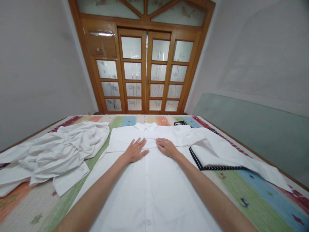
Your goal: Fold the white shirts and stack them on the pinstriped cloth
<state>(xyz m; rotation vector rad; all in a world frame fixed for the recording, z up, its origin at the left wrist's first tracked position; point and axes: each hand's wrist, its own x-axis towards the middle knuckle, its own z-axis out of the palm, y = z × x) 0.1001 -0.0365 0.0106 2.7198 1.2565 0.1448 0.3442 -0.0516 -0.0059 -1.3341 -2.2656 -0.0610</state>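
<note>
A white collared, button-front shirt point(159, 193) lies front up on the patterned cloth, its collar pointing away from me. My left hand point(135, 150) rests flat on the chest left of the button strip, fingers spread. On the other side of the strip, my right hand point(166, 147) has its fingers bent toward the thumb, closed on the shirt's fabric at the chest. A crosswise fold runs through the chest near both hands. The right sleeve point(217, 141) stretches out to the right, over a white piece with black-and-white trim point(222, 168). The left sleeve is not visible.
Crumpled white garments point(70, 148) lie at the left. The table's colourful striped cloth point(241, 190) shows around the shirt. A pale green board point(253, 125) leans along the right wall. Wooden doors with glass panes point(145, 71) stand beyond the table's far edge.
</note>
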